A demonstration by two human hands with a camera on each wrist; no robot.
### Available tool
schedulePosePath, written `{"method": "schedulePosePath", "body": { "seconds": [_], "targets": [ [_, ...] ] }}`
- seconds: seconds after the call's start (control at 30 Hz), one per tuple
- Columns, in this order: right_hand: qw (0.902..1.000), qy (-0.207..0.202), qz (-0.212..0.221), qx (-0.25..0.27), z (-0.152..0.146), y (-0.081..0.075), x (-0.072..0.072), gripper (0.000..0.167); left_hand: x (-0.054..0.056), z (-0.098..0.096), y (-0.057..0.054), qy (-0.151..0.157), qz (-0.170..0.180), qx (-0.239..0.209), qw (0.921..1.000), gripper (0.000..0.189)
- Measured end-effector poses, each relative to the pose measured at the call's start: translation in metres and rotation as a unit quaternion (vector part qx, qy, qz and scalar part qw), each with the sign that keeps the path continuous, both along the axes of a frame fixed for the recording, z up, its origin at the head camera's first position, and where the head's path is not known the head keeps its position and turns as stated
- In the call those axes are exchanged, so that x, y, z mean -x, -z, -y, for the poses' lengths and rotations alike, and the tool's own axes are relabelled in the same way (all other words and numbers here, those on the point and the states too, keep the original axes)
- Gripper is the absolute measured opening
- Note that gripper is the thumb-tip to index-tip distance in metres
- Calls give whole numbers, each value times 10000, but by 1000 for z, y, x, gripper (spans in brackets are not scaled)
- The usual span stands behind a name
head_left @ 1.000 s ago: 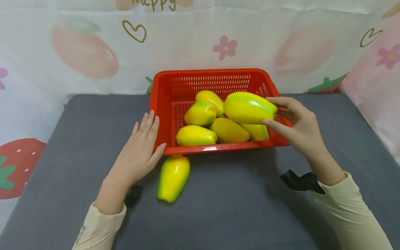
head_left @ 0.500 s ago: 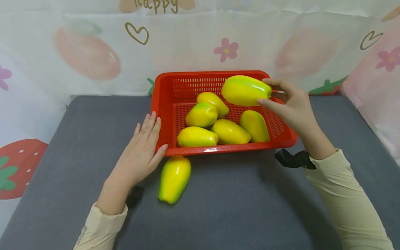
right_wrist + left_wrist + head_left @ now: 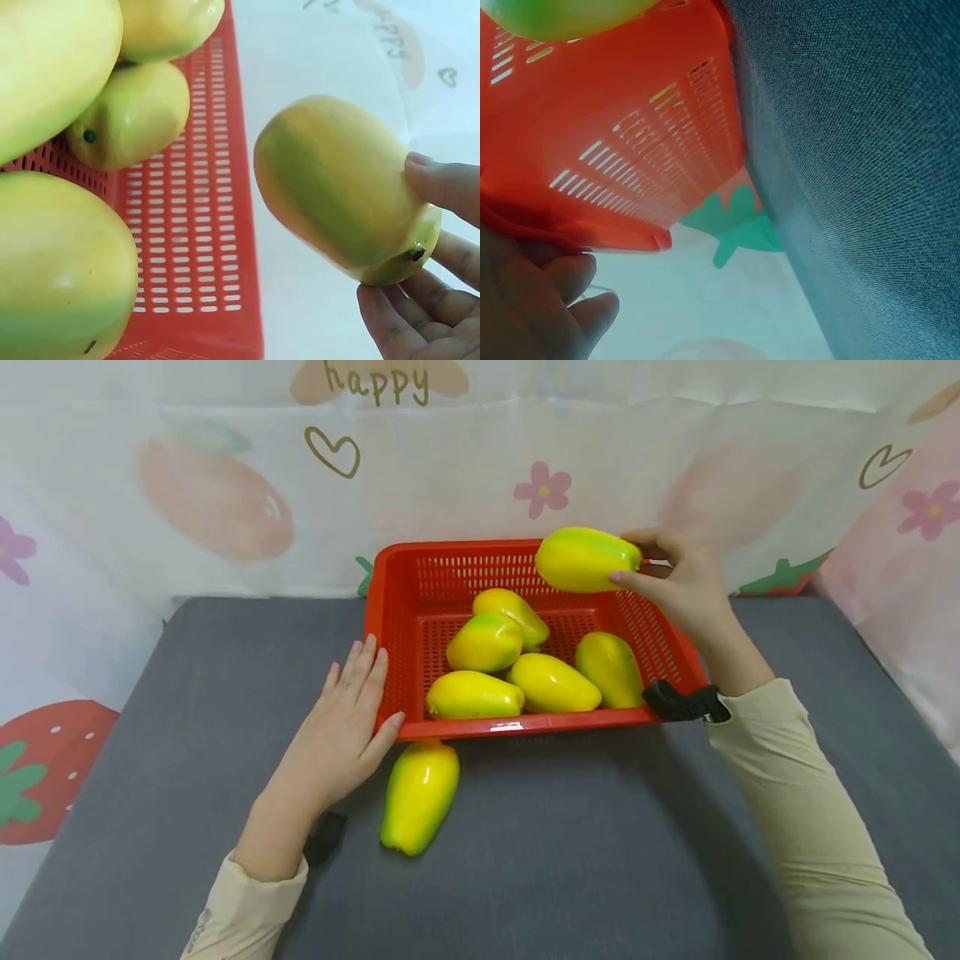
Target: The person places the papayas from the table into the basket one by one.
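My right hand [image 3: 678, 581] pinches a yellow-green papaya [image 3: 585, 560] by its narrow end, thumb on one side and fingers on the other. This papaya is above the back right of the red plastic basket [image 3: 517, 724], clear of the fruit inside. Several papayas [image 3: 480, 643] lie in the basket. With straight fingers, my left hand [image 3: 330, 739] rests on the basket's left rim, its thumb at the front left corner. In the left wrist view, fingertips [image 3: 596, 315] show just past the rim. Another papaya [image 3: 420, 797] lies on the grey table before the basket.
A grey cloth covers the table [image 3: 540, 860]. Behind the basket hangs a white curtain [image 3: 450, 468] printed with fruit, hearts and flowers. A black wrist strap [image 3: 682, 702] on the right arm overlaps the basket's front right corner in the head view.
My right hand has moved the held papaya up and toward the back of the basket, uncovering the papaya at the basket's right end. The left hand stays on the rim.
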State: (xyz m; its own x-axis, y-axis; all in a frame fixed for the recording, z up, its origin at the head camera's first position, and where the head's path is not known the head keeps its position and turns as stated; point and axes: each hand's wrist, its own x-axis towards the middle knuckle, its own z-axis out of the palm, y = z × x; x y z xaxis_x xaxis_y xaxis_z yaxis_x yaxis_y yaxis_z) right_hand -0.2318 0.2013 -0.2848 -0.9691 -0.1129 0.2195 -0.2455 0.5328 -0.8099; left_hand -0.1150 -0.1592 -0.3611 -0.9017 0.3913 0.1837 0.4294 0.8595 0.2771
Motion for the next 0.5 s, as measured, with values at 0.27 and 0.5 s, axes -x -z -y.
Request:
{"method": "schedulePosePath", "body": {
  "seconds": [0.27,0.5],
  "targets": [
    [9978,-181,602,-221,3,10,22,51,-1,0,1,-33,46,8,10000,71],
    [9929,-434,876,-673,2,21,35,50,0,1,1,-15,-16,7,10000,70]
  ]
}}
